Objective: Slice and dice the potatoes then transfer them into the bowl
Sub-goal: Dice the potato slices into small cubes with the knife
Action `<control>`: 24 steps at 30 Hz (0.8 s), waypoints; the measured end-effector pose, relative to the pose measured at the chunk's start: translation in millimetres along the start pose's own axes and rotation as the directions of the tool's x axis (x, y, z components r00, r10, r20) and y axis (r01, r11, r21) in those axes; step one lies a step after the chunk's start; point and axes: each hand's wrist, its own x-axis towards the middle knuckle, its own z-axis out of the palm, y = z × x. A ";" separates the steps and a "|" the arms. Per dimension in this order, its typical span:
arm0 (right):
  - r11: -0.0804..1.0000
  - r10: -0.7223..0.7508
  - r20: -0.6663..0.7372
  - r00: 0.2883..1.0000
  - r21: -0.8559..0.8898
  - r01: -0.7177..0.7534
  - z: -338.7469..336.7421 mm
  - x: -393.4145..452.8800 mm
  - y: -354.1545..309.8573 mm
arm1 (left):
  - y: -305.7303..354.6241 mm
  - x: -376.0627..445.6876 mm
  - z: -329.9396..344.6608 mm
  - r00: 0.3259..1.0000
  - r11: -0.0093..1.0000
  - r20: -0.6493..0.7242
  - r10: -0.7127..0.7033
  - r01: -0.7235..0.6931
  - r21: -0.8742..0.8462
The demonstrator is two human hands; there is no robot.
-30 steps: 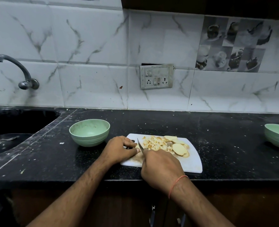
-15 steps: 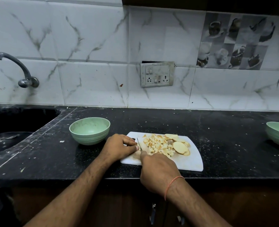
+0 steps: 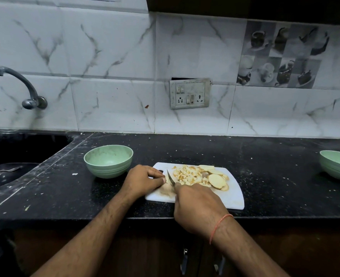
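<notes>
As the knife [image 3: 171, 180] is drawn back toward the right hand [image 3: 198, 206] clenched round its handle | a potato piece [image 3: 166, 189] is pinned under the curled left hand [image 3: 143, 179] | diced potato [image 3: 189, 175] heaped beyond the right hand; bowl [image 3: 108, 160] left of the left hand, unfilled | dicing judged unfinished.

I count two green bowls: one [image 3: 108, 160] just left of the board, one [image 3: 337, 164] far off at my right; one white cutting board [image 3: 234, 194]; one knife [image 3: 171, 177]; one heap of diced potato [image 3: 188, 175] (the cubes are too small and too many to count); about four potato slices [image 3: 217, 180] that I can make out, overlapping; one tap [image 3: 18, 84]; one switch panel [image 3: 189, 93] with two sockets; my two hands, left [image 3: 142, 179] and right [image 3: 198, 206].
</notes>
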 end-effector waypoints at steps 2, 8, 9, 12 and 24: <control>1.000 0.004 0.021 1.000 0.006 -0.004 2.3 3.5 -3.0 | -0.3 0.3 0.0 1.000 1.000 -0.003 -0.014 0.014 -0.021; 0.999 0.028 0.055 0.998 0.028 -0.029 5.3 11.0 -9.9 | -1.1 0.9 0.7 1.000 1.000 -0.004 -0.009 0.009 -0.025; 0.999 0.033 0.060 0.998 0.031 -0.035 5.8 12.1 -11.1 | -1.4 1.1 0.8 1.000 1.000 -0.006 -0.008 0.008 -0.022; 0.998 0.049 0.080 0.996 0.030 -0.051 6.1 16.0 -15.2 | -2.8 1.9 1.2 1.000 1.000 -0.003 -0.007 0.007 -0.010; 1.000 0.012 0.192 0.981 -0.013 -0.009 5.6 17.8 -12.7 | 2.0 2.0 3.9 0.999 0.999 -0.032 -0.006 0.008 0.042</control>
